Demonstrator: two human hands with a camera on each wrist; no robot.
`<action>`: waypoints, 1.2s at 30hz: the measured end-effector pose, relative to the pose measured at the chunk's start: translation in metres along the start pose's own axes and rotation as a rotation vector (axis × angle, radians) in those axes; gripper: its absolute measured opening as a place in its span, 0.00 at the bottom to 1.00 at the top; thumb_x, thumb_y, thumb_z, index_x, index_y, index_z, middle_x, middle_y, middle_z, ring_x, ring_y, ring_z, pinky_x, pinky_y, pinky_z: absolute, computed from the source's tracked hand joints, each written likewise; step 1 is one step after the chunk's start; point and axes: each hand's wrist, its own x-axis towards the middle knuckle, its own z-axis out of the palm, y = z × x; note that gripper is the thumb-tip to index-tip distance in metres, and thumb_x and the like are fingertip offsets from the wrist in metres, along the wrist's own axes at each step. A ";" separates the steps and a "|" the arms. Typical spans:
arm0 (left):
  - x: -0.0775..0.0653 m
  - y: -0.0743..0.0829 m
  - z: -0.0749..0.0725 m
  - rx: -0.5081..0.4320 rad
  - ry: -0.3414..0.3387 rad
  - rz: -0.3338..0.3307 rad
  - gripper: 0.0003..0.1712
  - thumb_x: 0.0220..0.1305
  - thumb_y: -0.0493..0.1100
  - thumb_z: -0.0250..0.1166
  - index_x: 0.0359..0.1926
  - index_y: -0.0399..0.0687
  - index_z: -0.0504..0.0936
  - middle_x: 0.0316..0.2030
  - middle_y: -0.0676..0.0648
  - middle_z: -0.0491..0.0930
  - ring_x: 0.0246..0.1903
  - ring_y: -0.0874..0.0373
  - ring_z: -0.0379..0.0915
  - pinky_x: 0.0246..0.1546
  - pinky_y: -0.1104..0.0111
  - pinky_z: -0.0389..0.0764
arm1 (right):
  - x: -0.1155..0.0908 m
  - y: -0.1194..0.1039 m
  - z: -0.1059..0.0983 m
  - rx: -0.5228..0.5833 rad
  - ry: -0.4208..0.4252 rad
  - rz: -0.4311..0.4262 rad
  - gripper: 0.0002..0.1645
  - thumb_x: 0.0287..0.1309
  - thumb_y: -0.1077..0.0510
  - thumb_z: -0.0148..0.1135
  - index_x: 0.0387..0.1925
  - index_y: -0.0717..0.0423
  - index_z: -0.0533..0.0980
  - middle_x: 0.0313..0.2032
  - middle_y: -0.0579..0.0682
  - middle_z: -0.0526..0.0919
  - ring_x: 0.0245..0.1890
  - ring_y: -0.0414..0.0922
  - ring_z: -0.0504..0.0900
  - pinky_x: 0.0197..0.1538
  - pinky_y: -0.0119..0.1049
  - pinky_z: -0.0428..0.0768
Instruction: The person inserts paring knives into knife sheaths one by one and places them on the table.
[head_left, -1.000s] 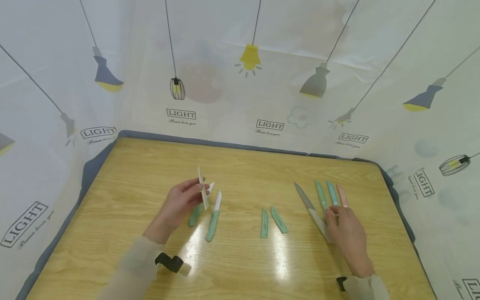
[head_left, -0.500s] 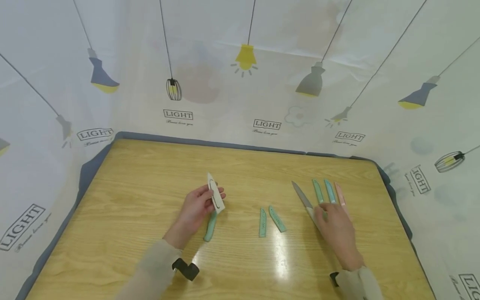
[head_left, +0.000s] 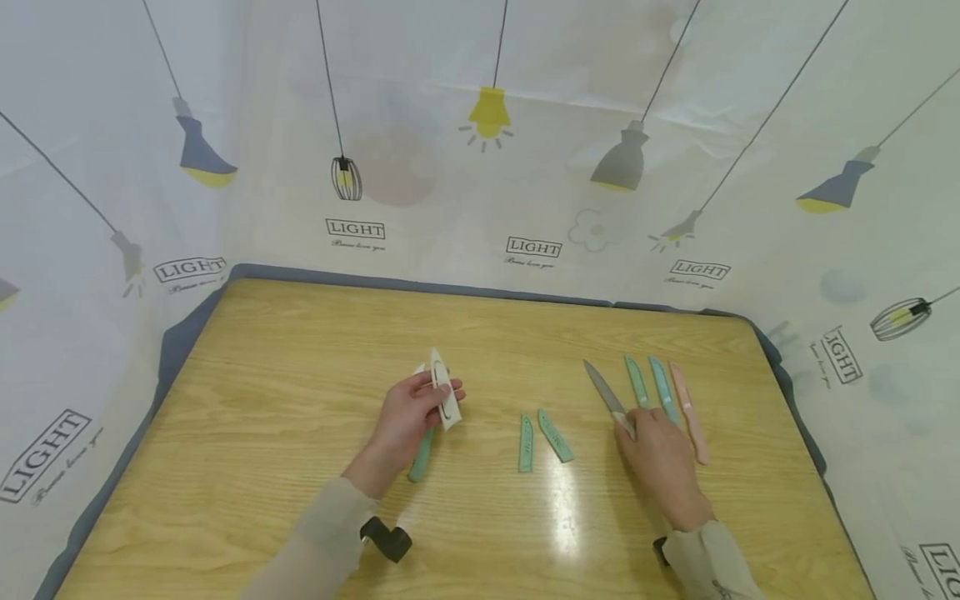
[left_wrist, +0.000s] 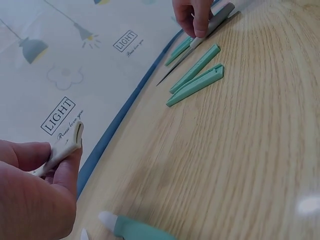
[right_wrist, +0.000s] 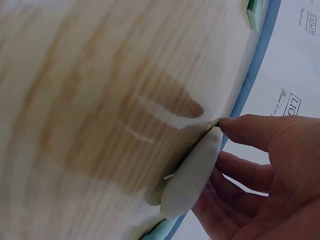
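Observation:
My left hand (head_left: 405, 421) holds up a white knife sheath (head_left: 446, 400) between thumb and fingers; its slot end shows in the left wrist view (left_wrist: 78, 129). Below that hand lies a green-handled knife (head_left: 422, 457), partly hidden; a white blade tip shows past the fingers. On the right, my right hand (head_left: 660, 467) pinches the handle of a large knife with a grey blade (head_left: 602, 387), which lies along the table. The pale handle (right_wrist: 192, 172) shows between thumb and fingers in the right wrist view.
Two green sheaths (head_left: 527, 443) lie mid-table between the hands. Beside my right hand are a green piece (head_left: 636, 379), a blue one (head_left: 662, 387) and a pink sheathed knife (head_left: 688, 412), partly covered by the hand. A printed curtain (head_left: 450, 183) borders the table.
My left hand has moved right with the white sheath, turning its broad face into view and covering the green-handled knives. My right hand has shifted left onto the large knife's handle.

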 end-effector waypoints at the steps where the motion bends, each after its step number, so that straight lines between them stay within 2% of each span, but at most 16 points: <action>1: 0.000 0.000 0.000 0.003 -0.002 0.002 0.27 0.70 0.34 0.56 0.66 0.27 0.64 0.56 0.28 0.73 0.50 0.49 0.79 0.46 0.66 0.82 | 0.000 0.000 0.000 0.003 0.001 -0.003 0.23 0.63 0.52 0.60 0.46 0.71 0.78 0.34 0.60 0.79 0.27 0.47 0.73 0.27 0.42 0.77; 6: 0.000 -0.001 0.002 0.000 0.000 0.013 0.27 0.69 0.34 0.56 0.66 0.26 0.64 0.56 0.28 0.74 0.48 0.50 0.80 0.44 0.67 0.82 | 0.001 0.000 0.001 -0.004 -0.009 -0.005 0.22 0.62 0.55 0.62 0.46 0.73 0.77 0.33 0.60 0.79 0.24 0.46 0.72 0.25 0.39 0.77; 12: 0.001 -0.001 0.004 -0.025 0.012 0.011 0.27 0.69 0.33 0.56 0.65 0.26 0.65 0.55 0.28 0.74 0.47 0.50 0.80 0.45 0.66 0.82 | 0.004 -0.003 0.001 -0.016 -0.025 0.015 0.21 0.61 0.56 0.62 0.46 0.73 0.78 0.34 0.61 0.80 0.26 0.47 0.74 0.26 0.42 0.78; 17: 0.003 -0.002 0.004 -0.041 0.010 0.009 0.27 0.69 0.33 0.56 0.65 0.26 0.64 0.56 0.28 0.74 0.49 0.49 0.79 0.48 0.65 0.81 | 0.002 -0.006 0.000 0.013 -0.032 0.035 0.22 0.61 0.56 0.61 0.48 0.72 0.78 0.33 0.58 0.80 0.24 0.46 0.71 0.22 0.37 0.74; 21: 0.004 -0.002 0.005 -0.052 0.007 0.010 0.27 0.69 0.33 0.57 0.66 0.26 0.64 0.55 0.28 0.74 0.50 0.48 0.78 0.49 0.64 0.80 | -0.001 -0.010 -0.001 0.064 -0.005 0.020 0.22 0.61 0.56 0.61 0.49 0.70 0.79 0.35 0.58 0.81 0.25 0.46 0.73 0.22 0.36 0.75; 24: 0.005 -0.001 0.007 -0.055 0.008 0.015 0.28 0.69 0.33 0.57 0.66 0.26 0.63 0.54 0.29 0.76 0.50 0.48 0.78 0.49 0.64 0.80 | -0.002 -0.015 -0.003 0.116 0.023 -0.005 0.21 0.60 0.56 0.61 0.48 0.68 0.79 0.38 0.58 0.82 0.31 0.49 0.78 0.28 0.42 0.80; 28: 0.006 0.000 0.010 -0.066 0.007 0.021 0.29 0.69 0.33 0.57 0.67 0.27 0.62 0.55 0.30 0.76 0.50 0.49 0.79 0.49 0.65 0.80 | -0.004 -0.025 -0.006 0.214 0.043 -0.028 0.18 0.61 0.56 0.60 0.47 0.65 0.80 0.39 0.56 0.83 0.38 0.50 0.81 0.36 0.46 0.82; 31: 0.008 0.000 0.012 -0.082 0.007 0.025 0.29 0.69 0.33 0.56 0.68 0.27 0.61 0.56 0.29 0.74 0.50 0.50 0.78 0.49 0.65 0.80 | -0.005 -0.033 -0.007 0.286 0.025 -0.016 0.17 0.64 0.55 0.56 0.47 0.64 0.80 0.39 0.55 0.83 0.33 0.47 0.80 0.33 0.42 0.81; 36: 0.012 0.000 0.014 -0.128 0.045 0.030 0.28 0.69 0.32 0.56 0.66 0.27 0.61 0.56 0.29 0.74 0.51 0.49 0.78 0.49 0.66 0.80 | -0.009 -0.049 -0.007 0.400 -0.027 0.019 0.17 0.68 0.55 0.52 0.48 0.62 0.79 0.41 0.55 0.84 0.35 0.46 0.81 0.33 0.38 0.81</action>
